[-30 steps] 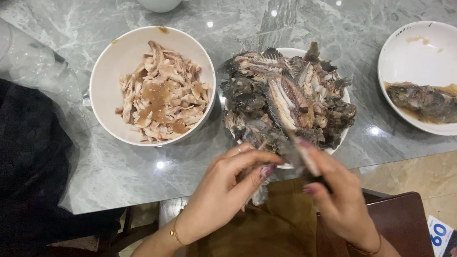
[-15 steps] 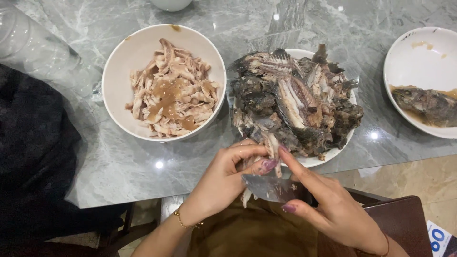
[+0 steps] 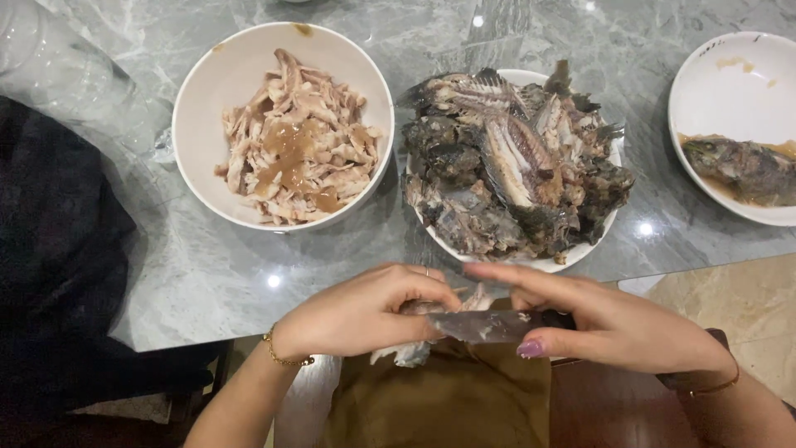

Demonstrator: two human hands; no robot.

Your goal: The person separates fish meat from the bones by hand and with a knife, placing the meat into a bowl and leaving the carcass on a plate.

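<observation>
Two hands work just past the near edge of a grey marble table (image 3: 207, 282), and three white dishes stand on it. The left hand (image 3: 365, 311) and the right hand (image 3: 609, 323) meet over the person's lap and share one piece of fish (image 3: 477, 325).

The left hand is curled, its fingertips pinched on the pale, ragged end of the piece. The right hand grips the darker, flatter end between the thumb below and the fingers stretched above. The piece lies nearly level, its long axis running left to right between the hands, its pale end pointing left and hanging slightly lower. It is held in the air below the table edge, touching no dish.

Counted from the left: one bowl (image 3: 207, 99) holds shredded pale fish meat with brown sauce on top; one plate (image 3: 609, 224) in the middle is heaped with dark skin, bones and fins; one bowl (image 3: 713, 83) at the right, cut by the frame, holds a single dark fish in brown liquid.

A dark cloth (image 3: 50, 249) covers the table's left side. Each wrist carries one thin gold bracelet. The middle plate stands nearest the hands, just beyond them.
</observation>
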